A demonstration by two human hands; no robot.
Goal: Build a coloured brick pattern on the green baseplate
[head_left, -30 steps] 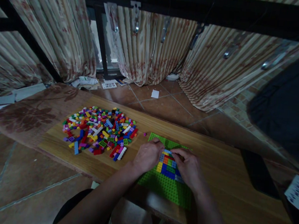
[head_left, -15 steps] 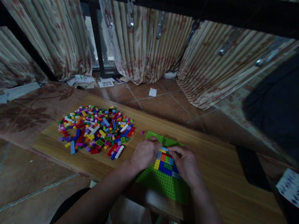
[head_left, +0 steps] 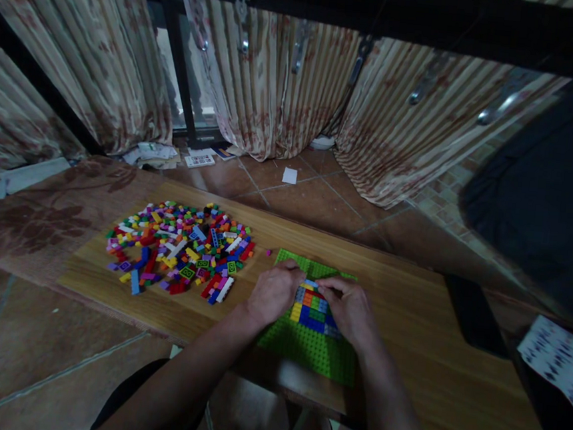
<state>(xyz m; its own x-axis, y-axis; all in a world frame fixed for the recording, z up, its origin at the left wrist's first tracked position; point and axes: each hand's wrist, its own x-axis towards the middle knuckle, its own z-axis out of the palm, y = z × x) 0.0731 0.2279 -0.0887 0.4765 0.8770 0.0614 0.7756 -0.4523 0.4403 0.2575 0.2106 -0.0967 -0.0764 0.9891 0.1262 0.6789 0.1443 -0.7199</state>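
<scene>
A green studded baseplate [head_left: 311, 358] lies on the wooden table, with a patch of coloured bricks [head_left: 311, 317] built on its middle. My left hand [head_left: 276, 291] is closed at the upper left edge of that patch. Across from it, my right hand [head_left: 349, 304] has thumb and index finger pinched together at the patch's upper right. A light blue brick [head_left: 309, 283] shows between the two hands. What either hand's fingertips hold, if anything, is too small to make out.
Left of the baseplate spreads a large pile of loose bricks [head_left: 178, 246]. A single magenta brick [head_left: 268, 253] sits between pile and plate. On the right are a black flat object [head_left: 475, 316] and a patterned white sheet [head_left: 557, 362]. Curtains hang beyond the table [head_left: 406, 332].
The whole view has shifted slightly, so the table and bricks appear a little further left. Both hands stay at the top of the built patch, with barely any movement relative to it.
</scene>
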